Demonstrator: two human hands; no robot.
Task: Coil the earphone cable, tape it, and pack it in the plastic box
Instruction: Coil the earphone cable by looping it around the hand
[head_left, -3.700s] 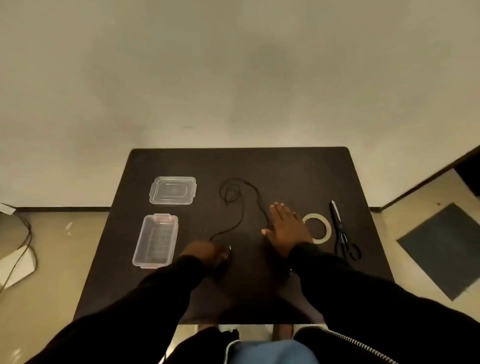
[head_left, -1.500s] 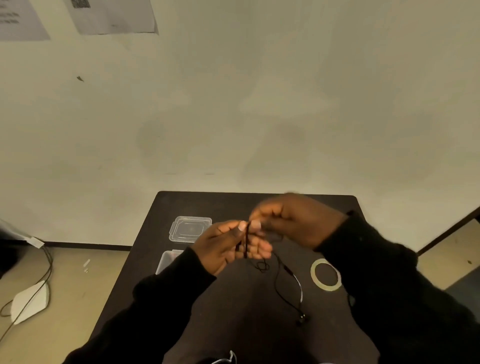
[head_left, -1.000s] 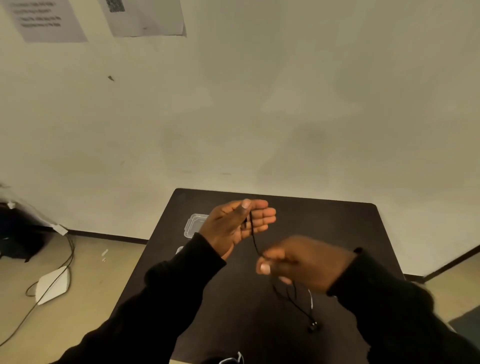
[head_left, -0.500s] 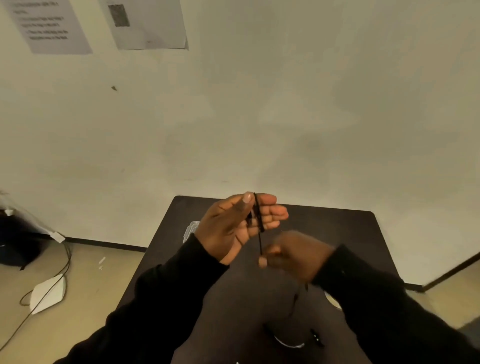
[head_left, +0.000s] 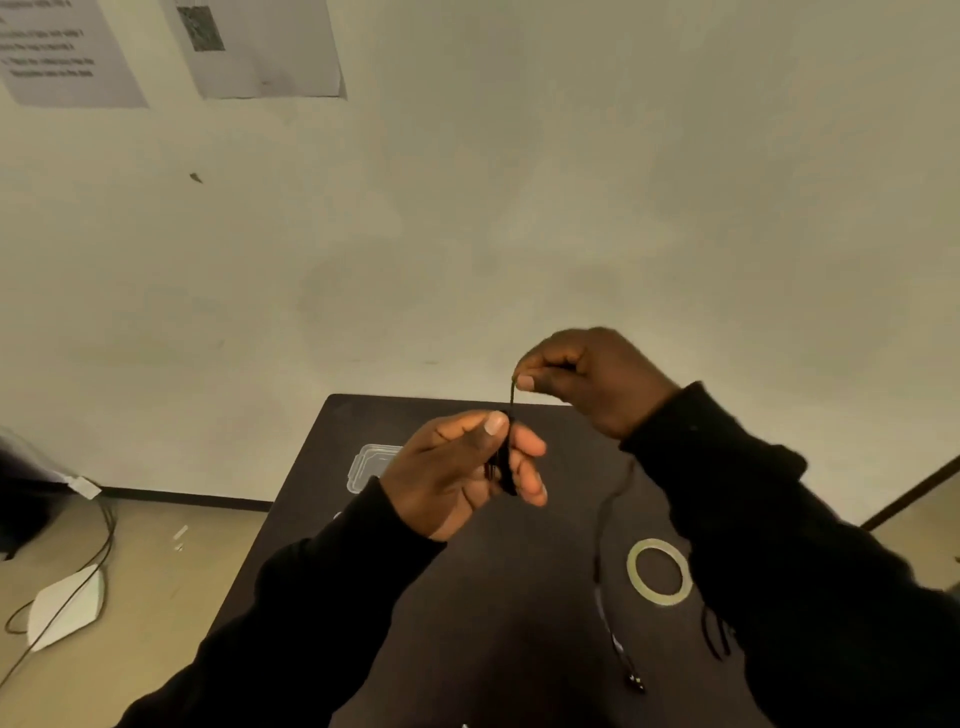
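My left hand (head_left: 457, 467) is raised over the dark table (head_left: 467, 597), its fingers wrapped with several loops of the black earphone cable (head_left: 503, 467), thumb pressed on top. Just above it, my right hand (head_left: 592, 379) pinches the cable and holds it taut. The free end of the cable hangs down behind my right forearm to the table and ends in a plug (head_left: 635, 680). A clear plastic lid (head_left: 366, 465) shows behind my left hand; the box itself is hidden by my left arm. The ring of tape (head_left: 658, 571) lies flat at the right.
Black scissor handles (head_left: 716, 631) peek out beside my right sleeve. On the floor at the left lie a white device (head_left: 65, 605) and cables. Papers hang on the wall at the upper left.
My right hand rose from below my left hand to above it, carrying the cable up and over the fingers for another loop. The dangling end has shortened.
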